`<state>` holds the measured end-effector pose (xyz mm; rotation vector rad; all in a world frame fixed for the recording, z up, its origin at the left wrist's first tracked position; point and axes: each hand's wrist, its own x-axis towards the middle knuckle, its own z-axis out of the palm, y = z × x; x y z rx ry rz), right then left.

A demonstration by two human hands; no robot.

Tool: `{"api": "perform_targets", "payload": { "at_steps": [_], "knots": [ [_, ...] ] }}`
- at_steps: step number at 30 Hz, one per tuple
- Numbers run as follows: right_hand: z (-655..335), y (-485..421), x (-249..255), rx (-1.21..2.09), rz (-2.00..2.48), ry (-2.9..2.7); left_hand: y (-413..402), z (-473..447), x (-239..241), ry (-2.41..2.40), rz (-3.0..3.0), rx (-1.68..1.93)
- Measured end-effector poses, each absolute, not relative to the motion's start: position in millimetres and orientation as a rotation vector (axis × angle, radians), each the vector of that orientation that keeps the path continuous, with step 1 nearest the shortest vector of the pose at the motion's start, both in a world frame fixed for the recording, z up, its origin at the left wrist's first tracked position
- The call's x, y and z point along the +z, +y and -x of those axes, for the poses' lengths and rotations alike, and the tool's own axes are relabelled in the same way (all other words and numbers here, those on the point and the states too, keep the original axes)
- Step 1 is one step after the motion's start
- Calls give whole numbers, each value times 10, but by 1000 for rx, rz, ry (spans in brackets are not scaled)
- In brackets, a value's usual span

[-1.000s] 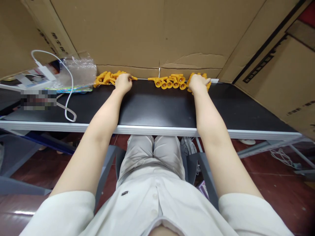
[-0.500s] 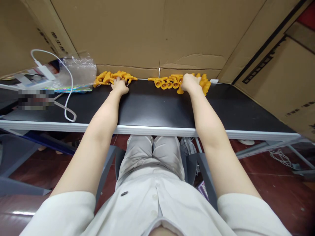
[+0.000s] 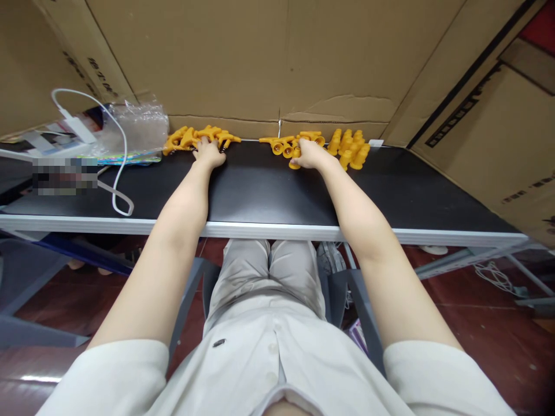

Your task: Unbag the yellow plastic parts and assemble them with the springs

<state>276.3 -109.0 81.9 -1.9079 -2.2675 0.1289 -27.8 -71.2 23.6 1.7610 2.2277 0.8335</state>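
Observation:
My left hand [image 3: 208, 153] lies over a pile of yellow branching plastic pieces [image 3: 187, 138] with dark, metal-looking tips. Its fingers are spread, and their ends are partly lost among the pieces. Further right, my right hand [image 3: 311, 153] is closed around a yellow bell-shaped piece [image 3: 295, 165], whose flared rim shows below the thumb. Beside it lie similar yellow bell-shaped pieces [image 3: 278, 149] with their hollow mouths towards me. A cluster of several more yellow bell-shaped pieces [image 3: 356, 151] stands upright to the right of this hand.
Cardboard panels [image 3: 225, 63] wall the black tabletop [image 3: 269, 190] at the back and sides. At left are a clear plastic bag [image 3: 141, 124], a white cable [image 3: 125, 150] and a white adapter [image 3: 82, 128]. A metal edge [image 3: 277, 231] runs along the front.
My right hand has moved left, away from the upright cluster, with a yellow bell-shaped piece in its fingers; more of the cluster shows. The left hand has hardly moved.

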Motion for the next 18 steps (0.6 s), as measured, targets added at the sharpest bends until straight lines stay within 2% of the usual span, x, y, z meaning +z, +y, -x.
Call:
{"api": "perform_targets", "payload": {
  "at_steps": [9,18],
  "knots": [
    [-2789,-1039,796,110,1890,-2305,-931,11,434,2403,-1710,631],
    [-2804,-1027,784,94,1868,-2321,-801,102,349,2313,-1654,839]
  ]
}}
